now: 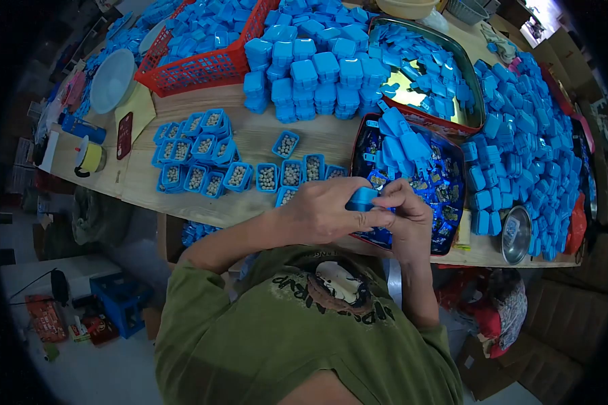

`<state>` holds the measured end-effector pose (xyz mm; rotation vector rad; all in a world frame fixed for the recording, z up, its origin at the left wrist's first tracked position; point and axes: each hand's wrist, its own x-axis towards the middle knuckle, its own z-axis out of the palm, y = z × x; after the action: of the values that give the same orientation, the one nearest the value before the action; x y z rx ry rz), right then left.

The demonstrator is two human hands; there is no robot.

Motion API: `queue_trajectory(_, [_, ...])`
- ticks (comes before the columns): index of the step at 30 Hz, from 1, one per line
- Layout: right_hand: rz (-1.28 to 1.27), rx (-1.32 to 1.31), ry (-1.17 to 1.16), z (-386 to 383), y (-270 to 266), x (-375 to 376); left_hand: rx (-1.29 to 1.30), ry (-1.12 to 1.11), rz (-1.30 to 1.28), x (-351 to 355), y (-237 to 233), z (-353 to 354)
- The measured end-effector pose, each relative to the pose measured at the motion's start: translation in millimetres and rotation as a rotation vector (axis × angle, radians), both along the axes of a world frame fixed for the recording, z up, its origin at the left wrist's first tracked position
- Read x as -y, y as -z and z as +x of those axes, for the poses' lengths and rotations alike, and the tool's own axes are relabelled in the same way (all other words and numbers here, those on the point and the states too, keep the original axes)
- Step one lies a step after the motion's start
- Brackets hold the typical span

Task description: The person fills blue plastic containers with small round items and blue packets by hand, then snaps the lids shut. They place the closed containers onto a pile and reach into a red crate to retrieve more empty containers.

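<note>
Close in front of my body, a small blue plastic box [363, 197] is held between my two hands. My left hand [323, 210] is wrapped round its left side. The fingers of my right hand [407, 210] pinch its right edge, so both hands are closed on it. What is inside the box is hidden. Under and behind my right hand is a dark tray [461, 196] of shiny blue packets [444, 192], with flat blue plastic pieces [407, 143] on top. Left of my hands stand several small blue open boxes [266, 178] filled with pale round balls.
Stacked blue boxes [316, 71] stand at the back, beside a red basket [240, 66] of more. A tin [479, 101] holds loose blue pieces. Blue boxes [503, 162] are heaped on the right, near a metal bowl [516, 236]. A cup [90, 158] and a phone-like red object [124, 135] lie left.
</note>
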<state>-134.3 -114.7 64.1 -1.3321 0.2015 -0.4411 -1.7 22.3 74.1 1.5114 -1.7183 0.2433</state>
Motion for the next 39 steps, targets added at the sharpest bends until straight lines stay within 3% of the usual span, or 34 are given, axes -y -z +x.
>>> queue_trajectory(4, [-0.095,-0.001,-0.058,-4,13,-1,0.048,0.032,-0.001,-3,5,1])
queue_trajectory(6, [0.190,-0.126,-0.039,0,7,-8,0.055,0.026,0.014,-3,3,2])
queue_trajectory(10, [0.384,-0.307,-0.189,-4,9,-6,0.050,0.075,-0.038,-1,-5,1])
queue_trajectory(12, [0.618,-0.368,-0.265,-6,0,-9,0.043,0.093,-0.017,-2,-8,1])
queue_trajectory(15, [0.639,-0.235,-0.230,-10,14,-12,0.034,0.132,-0.010,-3,-12,2])
queue_trajectory(27, [0.504,-0.184,-0.124,-7,23,-12,-0.077,0.210,0.031,3,2,7])
queue_trajectory(29, [0.550,-0.111,-0.030,4,17,-20,-0.475,0.125,0.051,8,6,7])
queue_trajectory(30, [0.597,-0.039,0.072,8,14,-23,-0.499,0.096,-0.026,10,13,7])
queue_trajectory(31, [0.501,0.080,-0.002,10,21,-22,-0.493,0.101,-0.025,14,15,0])
queue_trajectory(33, [0.428,0.075,0.073,14,21,-28,-1.548,0.110,-0.310,25,21,-21])
queue_trajectory(36, [0.335,0.052,0.192,14,27,-30,-1.628,0.138,-0.454,39,33,-32])
queue_trajectory(39, [0.319,0.060,0.256,14,27,-28,-1.613,0.098,-0.378,36,35,-32])
